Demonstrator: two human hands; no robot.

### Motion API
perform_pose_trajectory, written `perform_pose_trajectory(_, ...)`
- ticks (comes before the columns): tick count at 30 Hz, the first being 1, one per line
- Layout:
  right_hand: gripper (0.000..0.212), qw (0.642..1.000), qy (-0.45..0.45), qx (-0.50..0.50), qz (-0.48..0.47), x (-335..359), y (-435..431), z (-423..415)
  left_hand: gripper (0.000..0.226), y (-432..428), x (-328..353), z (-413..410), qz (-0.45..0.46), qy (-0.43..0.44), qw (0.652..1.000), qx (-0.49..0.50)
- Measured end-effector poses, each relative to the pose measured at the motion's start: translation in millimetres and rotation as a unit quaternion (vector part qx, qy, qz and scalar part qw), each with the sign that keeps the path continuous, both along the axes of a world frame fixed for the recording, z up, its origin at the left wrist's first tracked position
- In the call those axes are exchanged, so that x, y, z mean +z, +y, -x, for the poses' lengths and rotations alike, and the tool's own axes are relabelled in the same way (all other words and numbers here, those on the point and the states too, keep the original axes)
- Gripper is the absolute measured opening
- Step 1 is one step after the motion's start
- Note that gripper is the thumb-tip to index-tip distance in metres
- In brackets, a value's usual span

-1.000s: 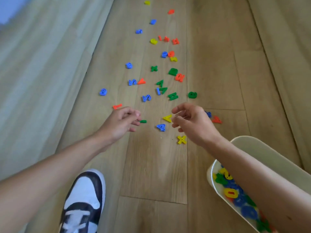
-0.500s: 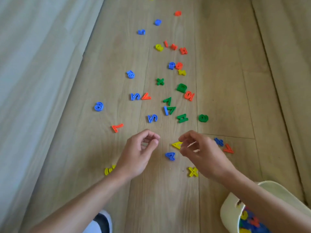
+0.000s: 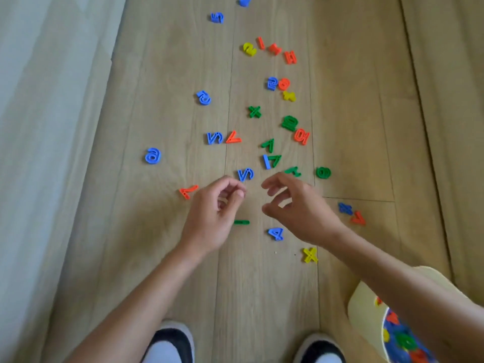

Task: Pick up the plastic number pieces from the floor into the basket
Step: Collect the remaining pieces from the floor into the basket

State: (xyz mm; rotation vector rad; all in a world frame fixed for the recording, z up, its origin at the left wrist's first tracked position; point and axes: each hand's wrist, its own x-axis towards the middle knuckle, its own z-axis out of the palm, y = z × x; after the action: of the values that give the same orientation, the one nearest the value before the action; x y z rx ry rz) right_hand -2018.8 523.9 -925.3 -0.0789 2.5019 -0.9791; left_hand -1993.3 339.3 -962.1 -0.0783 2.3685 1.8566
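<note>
Several coloured plastic number pieces lie scattered on the wood floor. My left hand point(image 3: 213, 216) hovers low over them, its thumb and forefinger tips touching with nothing seen between them. A blue 5 point(image 3: 245, 174) lies just beyond its fingertips, a red 7 point(image 3: 189, 191) lies to its left, and a green bar point(image 3: 241, 222) is beside its palm. My right hand point(image 3: 298, 208) hovers with its fingers curled and apart, above a blue 4 point(image 3: 275, 233) and a yellow X point(image 3: 310, 254). The pale yellow basket point(image 3: 365, 305) stands at bottom right, partly behind my right forearm, with several pieces inside.
More pieces stretch away up the floor, among them a green 8 point(image 3: 323, 172) and a blue 6 point(image 3: 153, 155). A pale curtain point(image 3: 39, 153) runs along the left. A pale panel point(image 3: 458, 100) lines the right. My two shoes point(image 3: 170, 344) sit at the bottom edge.
Both hands moved forward over the pieces, and the view shifted forward and down. The green bar now shows beside my left hand. The yellow piece by my right fingers is out of sight.
</note>
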Motion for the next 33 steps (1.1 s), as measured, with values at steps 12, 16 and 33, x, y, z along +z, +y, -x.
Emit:
perform_pose_trajectory(12, 0.034, 0.960, 0.095, 0.105, -0.241, -33.1, 29.5, -62.5, 0.043, -32.2, -2.5, -61.2, 0.440, -0.107, 0.878, -0.156)
perform_pose_trajectory(16, 0.051, 0.962, 0.099, 0.068, -0.245, -42.1, 35.1, -66.8, 0.052, -39.3, -8.8, -80.1, 0.498, -0.108, 0.850, -0.132)
perform_pose_trajectory(33, 0.042, 0.965, 0.101, 0.085, -0.228, -49.0, 19.5, -55.7, 0.037, 6.9, -7.0, -45.4, 0.366, 0.088, 0.910, -0.173)
